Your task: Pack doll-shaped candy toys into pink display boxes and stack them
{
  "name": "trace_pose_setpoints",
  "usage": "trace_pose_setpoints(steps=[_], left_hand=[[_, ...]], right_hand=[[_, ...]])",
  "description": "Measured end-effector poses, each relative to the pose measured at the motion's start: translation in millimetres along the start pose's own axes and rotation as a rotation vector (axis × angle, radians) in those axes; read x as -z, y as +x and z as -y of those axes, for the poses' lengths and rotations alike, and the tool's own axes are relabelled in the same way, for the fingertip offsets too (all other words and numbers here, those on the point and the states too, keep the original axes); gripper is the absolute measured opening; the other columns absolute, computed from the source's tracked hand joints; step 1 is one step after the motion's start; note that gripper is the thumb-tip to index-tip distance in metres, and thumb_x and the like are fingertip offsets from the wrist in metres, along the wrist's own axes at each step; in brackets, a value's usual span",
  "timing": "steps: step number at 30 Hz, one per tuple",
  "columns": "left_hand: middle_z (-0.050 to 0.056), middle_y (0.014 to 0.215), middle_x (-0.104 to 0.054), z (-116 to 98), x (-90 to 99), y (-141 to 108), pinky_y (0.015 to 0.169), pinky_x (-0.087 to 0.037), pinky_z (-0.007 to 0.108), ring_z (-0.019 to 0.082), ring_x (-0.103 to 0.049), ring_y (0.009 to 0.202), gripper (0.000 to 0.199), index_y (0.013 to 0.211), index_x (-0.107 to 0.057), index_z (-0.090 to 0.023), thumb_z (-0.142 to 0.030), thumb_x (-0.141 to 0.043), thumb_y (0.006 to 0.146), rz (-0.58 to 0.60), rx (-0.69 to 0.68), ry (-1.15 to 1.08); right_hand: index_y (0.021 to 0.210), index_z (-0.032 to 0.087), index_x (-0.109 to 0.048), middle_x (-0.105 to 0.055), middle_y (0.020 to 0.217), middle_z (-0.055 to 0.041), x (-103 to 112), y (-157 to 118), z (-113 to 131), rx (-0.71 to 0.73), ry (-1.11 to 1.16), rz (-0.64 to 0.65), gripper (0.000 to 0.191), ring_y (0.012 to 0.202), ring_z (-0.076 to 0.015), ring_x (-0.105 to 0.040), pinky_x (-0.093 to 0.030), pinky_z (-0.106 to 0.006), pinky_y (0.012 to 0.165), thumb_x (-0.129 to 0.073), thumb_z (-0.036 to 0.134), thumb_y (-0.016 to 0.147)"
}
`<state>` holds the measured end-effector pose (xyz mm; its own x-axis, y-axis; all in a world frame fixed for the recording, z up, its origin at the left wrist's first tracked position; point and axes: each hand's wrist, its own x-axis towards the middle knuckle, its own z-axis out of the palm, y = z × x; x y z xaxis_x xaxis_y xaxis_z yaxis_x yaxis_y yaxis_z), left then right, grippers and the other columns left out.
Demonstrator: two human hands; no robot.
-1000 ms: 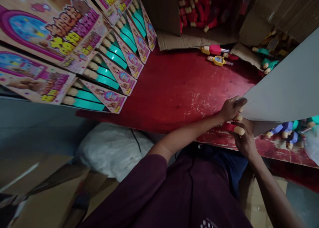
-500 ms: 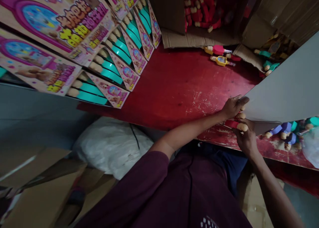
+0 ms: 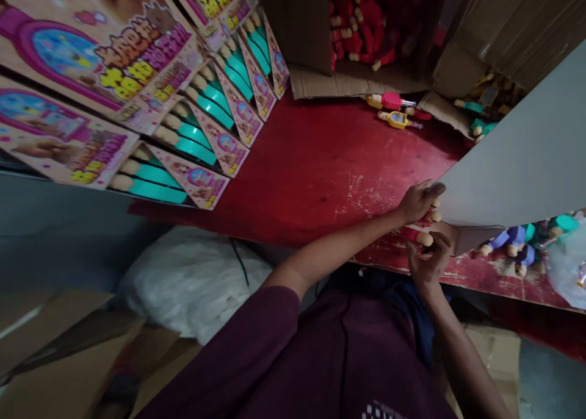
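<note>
A display box with a plain grey panel [image 3: 513,157] stands at the right of the red table. My left hand [image 3: 415,202] grips its left edge, thumb along the panel's edge; the other fingers are mostly hidden. Just below this hand, small toys with round tan knobs [image 3: 434,216] sit in the box's front, partly covered. A red toy with a tan knob [image 3: 425,239] lies at the front end of that row. My right hand [image 3: 430,263] is around this knob, thumb and fingers apart; whether they touch it is unclear.
Display boxes of teal toys [image 3: 158,190] line the left side. A carton [image 3: 357,85] of red toys stands at the back, with loose toys [image 3: 397,120] before it. Purple toys [image 3: 515,239] and a clear plastic bag [image 3: 567,266] lie right. A white sack [image 3: 196,279] sits below.
My right hand has loosened from the red toy's knob and its fingers have spread. My left hand stays on the box edge. The whole view has shifted slightly.
</note>
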<state>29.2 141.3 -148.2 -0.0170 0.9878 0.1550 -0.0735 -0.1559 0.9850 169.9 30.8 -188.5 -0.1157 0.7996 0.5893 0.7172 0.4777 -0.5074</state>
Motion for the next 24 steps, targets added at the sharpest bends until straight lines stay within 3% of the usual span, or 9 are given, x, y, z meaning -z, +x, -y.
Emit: trace_pose_setpoints(steps=[4, 8, 12, 14, 16, 19, 21, 24], left_hand=[[-0.001, 0.069, -0.058, 1, 2.9, -2, 0.065, -0.048, 0.028, 0.014, -0.057, 0.065, 0.064, 0.077, -0.048, -0.023, -0.083, -0.034, 0.092, 0.021, 0.059, 0.043], [-0.002, 0.068, -0.056, 0, 0.1, -3, 0.061, -0.046, 0.027, 0.013, -0.055, 0.063, 0.062, 0.077, -0.047, -0.023, -0.082, -0.038, 0.091, 0.030, 0.063, 0.001], [-0.003, 0.063, -0.054, -1, -0.7, -6, 0.057, -0.045, 0.025, 0.012, -0.054, 0.059, 0.067, 0.072, -0.047, -0.023, -0.087, -0.038, 0.086, -0.057, 0.076, 0.021], [-0.003, 0.060, -0.052, -2, 12.4, -11, 0.051, -0.042, 0.024, 0.012, -0.053, 0.055, 0.070, 0.069, -0.046, -0.023, -0.091, -0.036, 0.084, -0.156, 0.136, 0.029], [-0.004, 0.055, -0.047, -5, 40.3, -21, 0.043, -0.036, 0.024, 0.011, -0.049, 0.047, 0.071, 0.066, -0.043, -0.023, -0.093, -0.037, 0.081, -0.290, 0.229, 0.013], [-0.005, 0.052, -0.043, -14, 106.2, -49, 0.038, -0.031, 0.023, 0.009, -0.041, 0.041, 0.072, 0.062, -0.039, -0.023, -0.093, -0.048, 0.076, -0.579, 0.270, 0.084], [-0.006, 0.050, -0.038, -22, 156.6, -69, 0.041, -0.028, 0.023, 0.008, -0.037, 0.045, 0.072, 0.060, -0.035, -0.023, -0.092, -0.049, 0.076, -0.681, 0.236, 0.144], [-0.007, 0.048, -0.031, -31, 221.3, -94, 0.044, -0.030, 0.024, 0.009, -0.033, 0.049, 0.075, 0.056, -0.030, -0.023, -0.094, -0.054, 0.067, -0.920, 0.208, 0.366]], right_hand=[[0.103, 0.020, -0.056, -0.058, 0.093, -0.0076, -19, 7, 10, -0.129, -0.109, -0.059, 0.030, 0.079, -0.0211, -0.058, -0.051, -0.034, 0.068, -0.073, 0.042, 0.092], [0.096, 0.021, -0.055, -0.055, 0.084, -0.0048, -26, 15, 10, -0.184, -0.108, -0.063, 0.030, 0.074, -0.0211, -0.053, -0.049, -0.035, 0.067, -0.071, 0.046, 0.093], [0.113, 0.020, -0.058, -0.060, 0.103, -0.0097, -13, 9, 13, -0.145, 0.006, 0.018, 0.032, 0.076, -0.0197, -0.057, -0.052, -0.034, 0.065, -0.068, 0.045, 0.095], [0.127, 0.020, -0.056, -0.059, 0.114, -0.0124, 1, 2, 12, -0.120, 0.098, 0.050, 0.037, 0.075, -0.0177, -0.059, -0.053, -0.033, 0.064, -0.065, 0.039, 0.097], [0.134, 0.021, -0.055, -0.060, 0.112, -0.0118, 17, -3, 7, -0.110, 0.131, -0.022, 0.038, 0.078, -0.0188, -0.062, -0.055, -0.035, 0.069, -0.062, 0.033, 0.099], [0.128, 0.022, -0.061, -0.064, 0.103, -0.0100, 28, 5, -13, -0.165, 0.102, -0.169, 0.029, 0.085, -0.0223, -0.064, -0.054, -0.039, 0.076, -0.055, 0.033, 0.102], [0.119, 0.020, -0.064, -0.067, 0.101, -0.0097, 17, 24, -31, -0.230, 0.075, -0.146, 0.026, 0.084, -0.0219, -0.064, -0.052, -0.037, 0.072, -0.051, 0.036, 0.104], [0.111, 0.017, -0.067, -0.069, 0.095, -0.0094, -31, 73, -55, -0.271, 0.017, -0.003, 0.032, 0.079, -0.0214, -0.062, -0.050, -0.033, 0.068, -0.047, 0.042, 0.105]])
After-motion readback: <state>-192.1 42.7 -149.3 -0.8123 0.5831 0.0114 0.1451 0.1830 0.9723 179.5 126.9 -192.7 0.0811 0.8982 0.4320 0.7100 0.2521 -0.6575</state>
